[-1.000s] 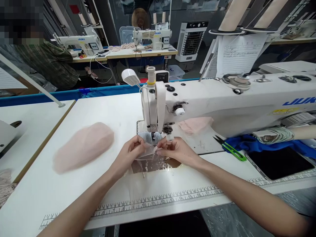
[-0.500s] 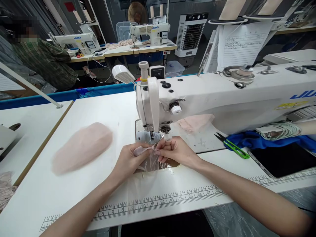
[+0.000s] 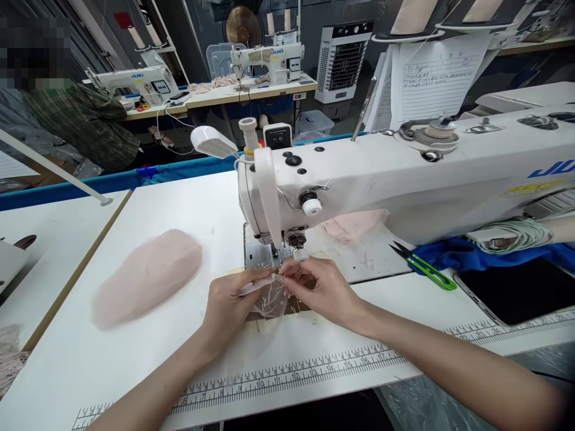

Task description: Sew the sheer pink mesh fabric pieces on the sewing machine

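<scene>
Just in front of the needle of a white sewing machine, a piece of sheer pale fabric is pinched between both hands. My left hand is closed on its folded edge, thumb on top. My right hand grips the same edge with thumb and fingertips, close under the presser foot area. The fabric's lower part hangs over the metal plate. My fingers hide the exact spot where the two grips meet. To the left, a pale pink fabric piece lies flat on the white table.
More pink fabric lies behind the machine head. Green thread snips, a blue cloth and a black-screened device are at right. A ruler strip runs along the front edge. A person sits at the far left.
The view has shifted slightly. Both hands still pinch the fabric edge; my left hand has turned a little, and the right-hand fingers have shifted their pinch on it.
</scene>
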Demonstrator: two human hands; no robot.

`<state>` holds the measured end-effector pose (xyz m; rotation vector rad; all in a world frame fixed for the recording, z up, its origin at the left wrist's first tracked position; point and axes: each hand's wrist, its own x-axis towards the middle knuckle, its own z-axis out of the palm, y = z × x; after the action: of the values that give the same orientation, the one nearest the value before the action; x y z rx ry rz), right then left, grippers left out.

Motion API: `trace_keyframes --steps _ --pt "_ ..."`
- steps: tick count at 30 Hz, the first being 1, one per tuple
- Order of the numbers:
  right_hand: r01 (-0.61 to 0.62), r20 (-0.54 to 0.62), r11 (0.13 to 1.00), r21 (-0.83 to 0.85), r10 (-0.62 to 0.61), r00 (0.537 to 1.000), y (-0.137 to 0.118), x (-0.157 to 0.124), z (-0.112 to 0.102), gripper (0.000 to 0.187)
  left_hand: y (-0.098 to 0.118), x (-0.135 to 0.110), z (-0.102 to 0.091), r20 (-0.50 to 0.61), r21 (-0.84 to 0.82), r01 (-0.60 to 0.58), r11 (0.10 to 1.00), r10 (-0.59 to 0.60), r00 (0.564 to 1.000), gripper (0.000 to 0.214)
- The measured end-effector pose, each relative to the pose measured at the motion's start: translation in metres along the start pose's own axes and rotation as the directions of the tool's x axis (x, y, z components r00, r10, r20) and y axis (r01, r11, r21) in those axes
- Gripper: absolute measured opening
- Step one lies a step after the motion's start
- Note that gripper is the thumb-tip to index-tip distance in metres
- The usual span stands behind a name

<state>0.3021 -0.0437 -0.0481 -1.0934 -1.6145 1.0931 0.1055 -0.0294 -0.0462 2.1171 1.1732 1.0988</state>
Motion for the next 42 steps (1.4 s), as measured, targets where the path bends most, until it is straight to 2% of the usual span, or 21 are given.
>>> trace_keyframes --steps 3,7,11,17,22,25,26,28,30,31,32,34,36,38,40,42 --pt "0.102 0.022 0.988 -0.114 -0.1 0.995 0.0 -0.001 0.0 0.018 -0.001 0.0 0.0 -0.021 0.051 -0.081 0.995 0.083 0.996 0.014" --pt "0.176 0.05 0.967 -0.187 -0.169 0.984 0.002 -0.003 0.0 0.024 -0.001 0.0 0.001 -0.049 0.112 -0.142 0.984 0.148 0.988 0.012" --pt "0.215 0.036 0.953 -0.212 -0.212 0.977 0.003 -0.003 0.0 0.024 0.002 -0.001 0.002 -0.056 0.13 -0.156 0.979 0.164 0.985 0.009" --pt "0.289 0.065 0.921 -0.261 -0.281 0.957 0.003 -0.001 -0.002 0.013 0.005 -0.002 0.003 -0.047 0.073 -0.152 0.986 0.156 0.987 0.005" --pt "0.408 0.067 0.87 -0.275 -0.406 0.911 0.004 0.0 -0.003 0.012 0.005 -0.005 0.003 0.019 -0.002 -0.045 0.999 0.045 0.999 0.008" --pt "0.471 0.048 0.843 -0.258 -0.476 0.878 0.001 -0.001 -0.006 0.012 0.011 -0.003 0.001 0.13 -0.099 0.13 0.987 -0.116 0.985 0.008" --pt "0.479 0.059 0.842 -0.249 -0.481 0.875 0.0 -0.001 -0.007 0.012 0.014 -0.002 0.0 0.192 -0.128 0.214 0.968 -0.188 0.963 0.01" --pt "0.454 0.111 0.864 -0.217 -0.44 0.891 -0.001 -0.001 -0.01 0.012 0.018 0.0 -0.001 0.334 -0.143 0.372 0.917 -0.309 0.89 0.015" --pt "0.341 0.165 0.919 -0.199 -0.312 0.936 0.0 0.0 -0.011 0.012 0.018 0.002 -0.001 0.411 -0.073 0.437 0.897 -0.372 0.832 0.025" --pt "0.266 0.176 0.941 -0.211 -0.231 0.957 0.001 0.001 -0.011 0.013 0.016 0.002 0.0 0.403 -0.002 0.418 0.908 -0.382 0.831 0.029" --pt "0.197 0.174 0.949 -0.245 -0.157 0.972 0.002 0.003 -0.01 0.013 0.013 0.002 0.002 0.37 0.092 0.369 0.925 -0.376 0.85 0.032" --pt "0.123 0.132 0.918 -0.378 -0.078 0.988 0.007 0.007 -0.007 0.013 0.008 0.001 0.006 0.286 0.298 0.213 0.93 -0.3 0.91 0.028" --pt "0.128 0.081 0.828 -0.546 -0.1 0.992 0.012 0.011 -0.003 0.013 0.004 0.0 0.01 0.212 0.449 0.071 0.891 -0.183 0.96 0.008" --pt "0.131 0.048 0.735 -0.665 -0.133 0.99 0.016 0.015 0.001 0.011 0.003 -0.001 0.013 0.13 0.537 -0.037 0.843 -0.039 0.991 0.032" --pt "0.106 0.021 0.699 -0.707 -0.129 0.991 0.018 0.019 0.002 0.01 0.006 -0.004 0.015 0.07 0.619 -0.14 0.773 0.124 0.99 0.045" --pt "0.066 0.005 0.719 -0.692 -0.087 0.996 0.018 0.022 0.002 0.011 0.01 -0.009 0.016 0.101 0.681 -0.258 0.685 0.262 0.96 0.039"
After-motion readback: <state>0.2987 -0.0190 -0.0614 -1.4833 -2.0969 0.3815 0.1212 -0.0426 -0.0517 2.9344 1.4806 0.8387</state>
